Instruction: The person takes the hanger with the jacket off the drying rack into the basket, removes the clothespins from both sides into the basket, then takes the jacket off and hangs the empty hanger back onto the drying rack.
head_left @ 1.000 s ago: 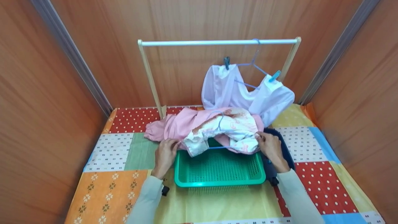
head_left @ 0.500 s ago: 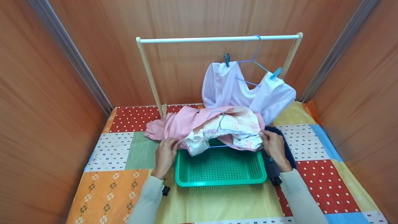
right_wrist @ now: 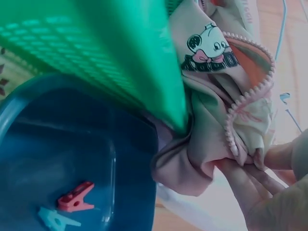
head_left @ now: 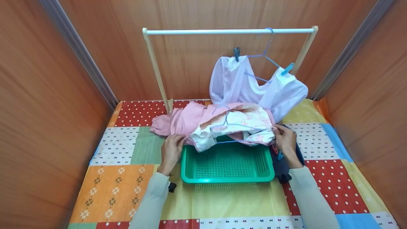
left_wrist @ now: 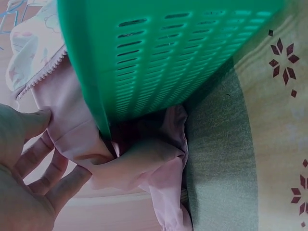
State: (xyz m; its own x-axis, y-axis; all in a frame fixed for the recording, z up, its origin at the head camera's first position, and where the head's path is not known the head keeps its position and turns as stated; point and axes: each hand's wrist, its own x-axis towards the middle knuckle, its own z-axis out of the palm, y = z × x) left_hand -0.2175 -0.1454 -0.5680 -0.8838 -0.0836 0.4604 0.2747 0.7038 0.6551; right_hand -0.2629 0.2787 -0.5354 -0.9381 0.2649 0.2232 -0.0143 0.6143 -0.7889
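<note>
A pink zip-up jacket (head_left: 187,119) with a white printed lining lies over the far part of a green perforated basket (head_left: 227,180). Within its opening sits a thin blue hanger (head_left: 228,119), hook upward. My left hand (head_left: 172,151) pinches the jacket at its left edge; in the left wrist view the thumb (left_wrist: 38,122) presses on the pink cloth. On the other side, my right hand (head_left: 286,140) pinches the jacket near the zipper edge, beside the toothed zipper (right_wrist: 230,120) in the right wrist view. A cartoon print (right_wrist: 209,45) shows on the jacket there.
Behind stands a rack with a white bar (head_left: 203,32). A white garment (head_left: 233,81) hangs from it on a blue hanger, with a dark clothespin (head_left: 237,54) and a blue clothespin (head_left: 287,68). A dark blue tub (right_wrist: 43,120) holds a red clothespin (right_wrist: 76,198) and a light blue clothespin (right_wrist: 54,220).
My right hand has moved slightly right with its edge of the jacket, spreading it wider. The left hand keeps its grip. The head view has tilted a little, so the scene sits higher.
</note>
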